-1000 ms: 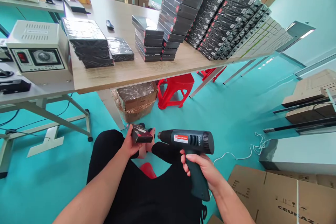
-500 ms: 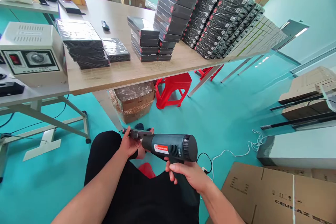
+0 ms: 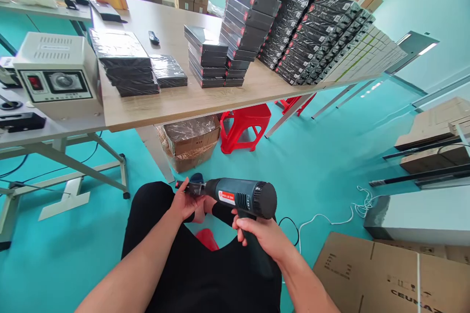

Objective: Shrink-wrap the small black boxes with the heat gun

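Note:
My right hand (image 3: 261, 235) is wrapped round the handle of a dark blue-green heat gun (image 3: 239, 196), which has a black rear cap and a red-and-white label. Its nozzle points left, close against a dark, shiny box (image 3: 194, 189). That box lies in the fingers of my left hand (image 3: 184, 203), above my lap. The nozzle overlaps the box's right end from here, so I cannot tell if they touch. Part of the box is hidden by my fingers.
A wooden-topped table (image 3: 172, 112) carries stacks of black film-wrapped boxes (image 3: 127, 61). A beige control unit (image 3: 55, 76) stands left. Beneath the table are a red stool (image 3: 246, 124) and a carton (image 3: 193, 144). Large cartons (image 3: 360, 269) and a white cable (image 3: 323, 216) lie right.
The box in my left hand has turned, and the heat gun's nozzle has tipped up slightly towards its end. The whole view has shifted a little to the left.

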The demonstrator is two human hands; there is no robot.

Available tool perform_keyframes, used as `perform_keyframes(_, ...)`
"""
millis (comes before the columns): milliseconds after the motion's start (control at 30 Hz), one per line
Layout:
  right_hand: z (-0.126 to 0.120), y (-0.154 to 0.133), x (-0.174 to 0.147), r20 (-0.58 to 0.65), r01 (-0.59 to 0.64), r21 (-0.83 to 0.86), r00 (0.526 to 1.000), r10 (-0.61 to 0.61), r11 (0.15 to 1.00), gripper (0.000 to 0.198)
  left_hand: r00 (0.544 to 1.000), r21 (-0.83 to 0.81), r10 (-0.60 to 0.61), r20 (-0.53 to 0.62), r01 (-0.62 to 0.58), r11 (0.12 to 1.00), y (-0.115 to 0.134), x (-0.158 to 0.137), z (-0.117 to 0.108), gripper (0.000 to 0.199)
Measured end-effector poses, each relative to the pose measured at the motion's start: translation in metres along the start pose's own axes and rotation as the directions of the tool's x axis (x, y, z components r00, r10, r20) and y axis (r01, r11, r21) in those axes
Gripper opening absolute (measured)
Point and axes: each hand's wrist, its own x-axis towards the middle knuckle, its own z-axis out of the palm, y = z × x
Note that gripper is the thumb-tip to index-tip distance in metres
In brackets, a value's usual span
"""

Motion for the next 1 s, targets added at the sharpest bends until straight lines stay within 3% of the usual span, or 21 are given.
perform_keyframes(133,0.001,-0.003,-0.002,0.111,-0.007,-0.051,0.994,0.013,0.999,0.018,0.999,-0.032,-0.027,0.044,0.029,0.999,0.000,0.002,-0.002,0.025)
perform_keyframes(267,0.002,-0.006,-0.001,0.026,0.016,-0.053,1.000,-0.014,0.998,0.017,1.000,-0.027,-0.030,0.004,0.030,0.999,-0.001,0.004,-0.003,0.028)
perform_keyframes(400,0.002,-0.010,0.002,0.076,-0.002,-0.062,0.997,0.007,0.998,0.019,0.999,-0.028,-0.044,0.013,0.045,0.999,0.000,0.004,-0.003,0.029)
perform_keyframes(500,0.002,-0.011,0.001,0.034,0.021,-0.004,0.999,-0.021,1.000,0.022,1.000,-0.067,-0.020,-0.015,0.018,0.998,0.002,0.004,-0.003,0.032)
perform_keyframes(600,-0.003,-0.007,-0.003,0.057,-0.052,0.011,0.997,0.051,0.999,0.028,1.000,-0.130,-0.013,0.000,0.013,0.991,0.006,0.003,-0.004,0.036)
perform_keyframes(800,-0.020,0.011,-0.003,-0.134,-0.044,0.107,0.989,0.059,0.993,0.032,1.000,-0.194,0.005,0.011,-0.003,0.981,0.007,0.000,-0.002,0.051)
perform_keyframes(1000,-0.028,0.020,-0.002,-0.146,-0.008,0.249,0.988,0.046,0.969,0.031,1.000,-0.170,-0.011,0.029,0.016,0.985,0.005,0.001,-0.002,0.049)
